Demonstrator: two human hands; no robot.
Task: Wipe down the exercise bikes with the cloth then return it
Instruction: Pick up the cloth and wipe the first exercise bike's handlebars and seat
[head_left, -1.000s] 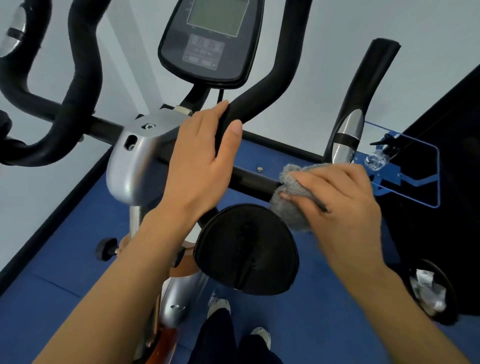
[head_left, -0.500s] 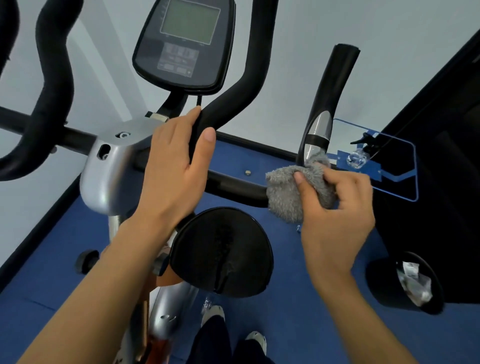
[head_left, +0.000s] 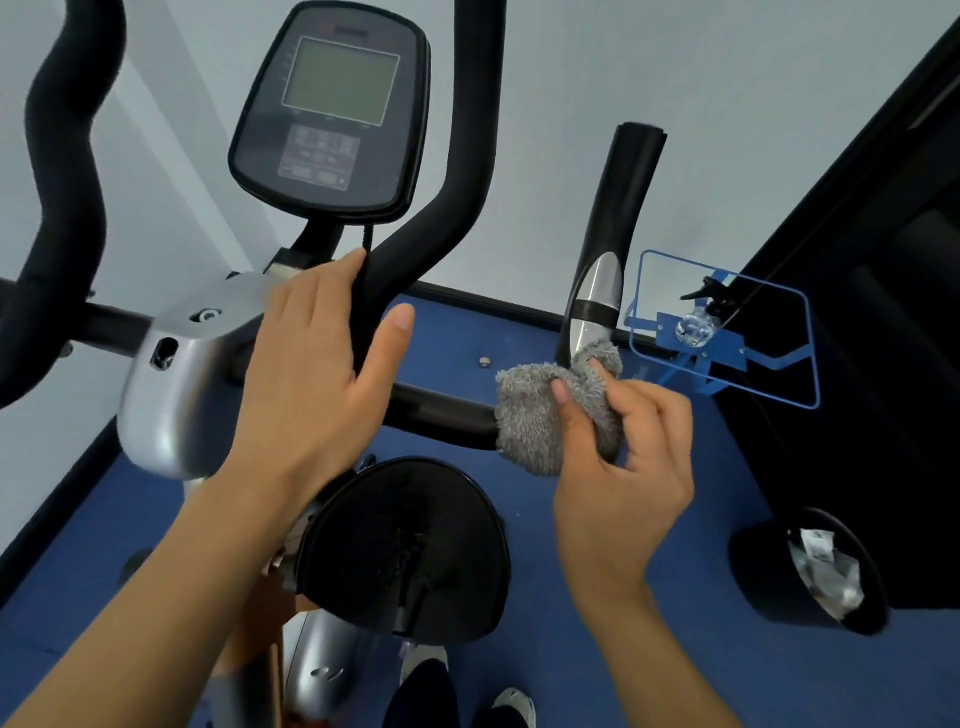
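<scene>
I stand over a black and silver exercise bike with its console (head_left: 332, 114) ahead and its black saddle (head_left: 405, 545) below my arms. My left hand (head_left: 311, 379) rests on the curved centre handlebar (head_left: 452, 182), fingers fairly straight along it and the thumb held apart. A fluffy grey cloth (head_left: 530, 415) is bunched in my right hand (head_left: 623, 467), pinched between thumb and fingers. The cloth sits against the crossbar at the foot of the right handle (head_left: 618, 218), just under its silver sensor patch.
A blue wire rack (head_left: 727, 358) holding a clear spray bottle (head_left: 696, 325) stands right of the bike. A black bin (head_left: 763, 582) with crumpled paper sits on the blue floor at lower right. Dark equipment fills the right edge, and another handlebar (head_left: 62, 156) curves at left.
My right hand has drawn the cloth rightwards along the crossbar to the base of the right handle and bunched it up. My left thumb has lifted off the handlebar.
</scene>
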